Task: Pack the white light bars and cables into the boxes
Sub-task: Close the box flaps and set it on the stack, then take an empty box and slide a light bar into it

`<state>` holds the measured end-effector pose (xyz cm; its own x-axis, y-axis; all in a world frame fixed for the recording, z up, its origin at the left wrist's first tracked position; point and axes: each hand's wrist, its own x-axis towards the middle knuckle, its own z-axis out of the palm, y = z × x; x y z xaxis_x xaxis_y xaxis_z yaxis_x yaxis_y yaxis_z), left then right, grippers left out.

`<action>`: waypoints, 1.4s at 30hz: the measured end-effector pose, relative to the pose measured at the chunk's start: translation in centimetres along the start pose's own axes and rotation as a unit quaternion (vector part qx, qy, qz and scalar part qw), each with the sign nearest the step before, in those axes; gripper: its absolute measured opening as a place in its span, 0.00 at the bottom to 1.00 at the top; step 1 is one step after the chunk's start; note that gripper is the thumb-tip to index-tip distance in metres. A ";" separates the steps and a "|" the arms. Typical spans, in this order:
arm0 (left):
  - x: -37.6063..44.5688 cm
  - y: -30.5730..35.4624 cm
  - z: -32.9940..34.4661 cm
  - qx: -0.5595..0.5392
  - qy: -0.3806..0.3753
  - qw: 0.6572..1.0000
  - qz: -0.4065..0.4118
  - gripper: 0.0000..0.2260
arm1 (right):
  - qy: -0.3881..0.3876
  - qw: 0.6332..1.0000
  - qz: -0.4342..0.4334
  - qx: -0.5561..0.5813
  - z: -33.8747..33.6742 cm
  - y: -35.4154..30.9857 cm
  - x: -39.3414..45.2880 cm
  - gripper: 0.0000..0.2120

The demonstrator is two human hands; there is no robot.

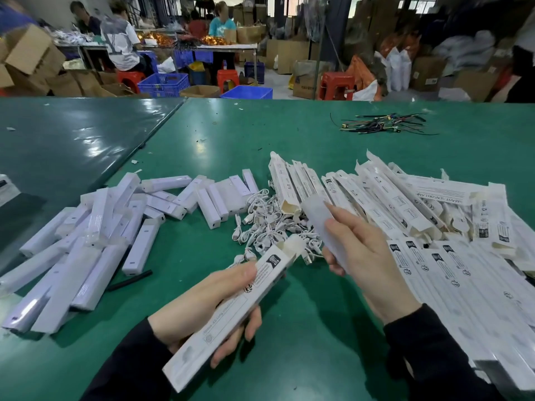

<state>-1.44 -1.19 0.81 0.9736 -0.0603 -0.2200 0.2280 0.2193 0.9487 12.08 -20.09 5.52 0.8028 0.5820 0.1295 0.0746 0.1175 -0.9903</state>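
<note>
Left hand [202,308] grips a long printed box [231,311], open end up with something white poking out. Right hand [367,256] holds a frosted light bar [321,224] just beside that opening, over the green bench [304,328]. Loose bars [95,244] left, cables [269,224] middle, empty boxes [419,209] right.

Glossy green table [304,134], matt card boxes [434,273]

this was a packing workshop or warehouse floor. beyond the fingers lay a long green worktop [289,134] heaped with light bars [95,227] and printed boxes [419,215]. farther off, seated workers [121,41] sorted goods among stacked cardboard cartons [286,56], blue crates [163,83] and red stools [337,85].
</note>
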 end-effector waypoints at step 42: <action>-0.9 1.7 2.2 -0.036 -0.034 0.999 0.005 0.21 | -0.034 0.988 -0.080 -0.128 2.4 1.2 -1.0 0.10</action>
<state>-1.97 -2.88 3.17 0.9735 -0.1225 -0.1929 0.2210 0.2891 0.9314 9.95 -18.60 4.29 0.7274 0.6266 0.2799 0.3515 0.0102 -0.9361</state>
